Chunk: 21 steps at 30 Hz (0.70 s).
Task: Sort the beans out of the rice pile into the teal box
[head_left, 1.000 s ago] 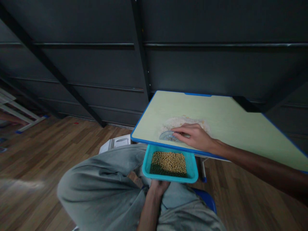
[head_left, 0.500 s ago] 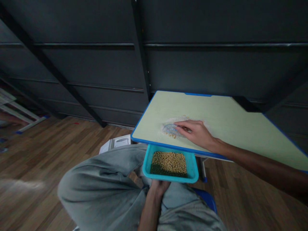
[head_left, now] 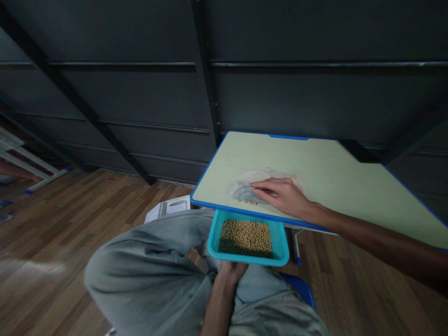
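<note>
My right hand (head_left: 282, 193) pinches a clear, bluish protractor (head_left: 242, 192) and holds it low over the table (head_left: 336, 182). A short row of loose soybeans (head_left: 249, 202) lies along the protractor's near side, close to the table's blue edge. Pale powder or crumbs (head_left: 257, 175) spread on the tabletop around it, with a few beans at the far side. Below the edge, my left hand (head_left: 232, 271) holds a turquoise tray (head_left: 283, 245) from underneath; its fingers are mostly hidden. Many soybeans (head_left: 247, 235) cover the tray's bottom.
A dark flat object (head_left: 359, 151) lies at the table's far right edge. Dark wall panels (head_left: 140, 93) stand behind. My legs (head_left: 140, 275) are under the tray, with a blue stool (head_left: 303, 289) below. A white object (head_left: 171, 206) stands left of the table.
My right hand has shifted slightly left and toward me with the protractor. The soybeans beside it have moved a little nearer the edge. The tray and my left hand stay in place.
</note>
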Available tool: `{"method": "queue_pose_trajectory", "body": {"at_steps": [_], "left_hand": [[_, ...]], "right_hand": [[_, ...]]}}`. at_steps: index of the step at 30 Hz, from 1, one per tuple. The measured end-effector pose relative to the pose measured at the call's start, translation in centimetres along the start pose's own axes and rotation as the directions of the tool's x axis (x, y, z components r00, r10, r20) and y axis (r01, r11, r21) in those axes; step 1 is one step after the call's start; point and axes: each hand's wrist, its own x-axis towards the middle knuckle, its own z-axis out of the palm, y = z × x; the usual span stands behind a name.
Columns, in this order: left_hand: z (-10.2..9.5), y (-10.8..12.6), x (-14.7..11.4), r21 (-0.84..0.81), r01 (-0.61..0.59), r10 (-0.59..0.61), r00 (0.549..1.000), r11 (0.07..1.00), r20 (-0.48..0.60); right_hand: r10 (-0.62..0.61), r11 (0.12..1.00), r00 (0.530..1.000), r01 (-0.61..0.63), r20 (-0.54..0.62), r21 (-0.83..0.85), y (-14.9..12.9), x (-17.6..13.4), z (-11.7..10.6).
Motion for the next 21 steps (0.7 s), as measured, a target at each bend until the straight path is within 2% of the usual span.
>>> {"method": "queue_pose_trajectory", "body": {"at_steps": [12, 16, 21], "left_hand": [[0.0, -0.1, 0.4, -0.019, 0.018, -0.015, 0.993, 1.000, 0.118], [0.8, -0.1, 0.0, -0.010, 0.006, -0.005, 0.995, 1.000, 0.099], [1.7, 0.0, -0.4, 0.029, -0.035, 0.031, 0.990, 0.999, 0.141]], "right_hand": [[-0.124, 0.990, 0.992, 0.123, 0.012, 0.063, -0.5, -0.4, 0.3], [-0.166, 0.984, 0.986, 0.166, -0.005, 0.070, -0.3, -0.5, 0.3], [-0.176, 0.983, 0.984, 0.177, -0.010, 0.051, -0.4, -0.5, 0.2]]}}
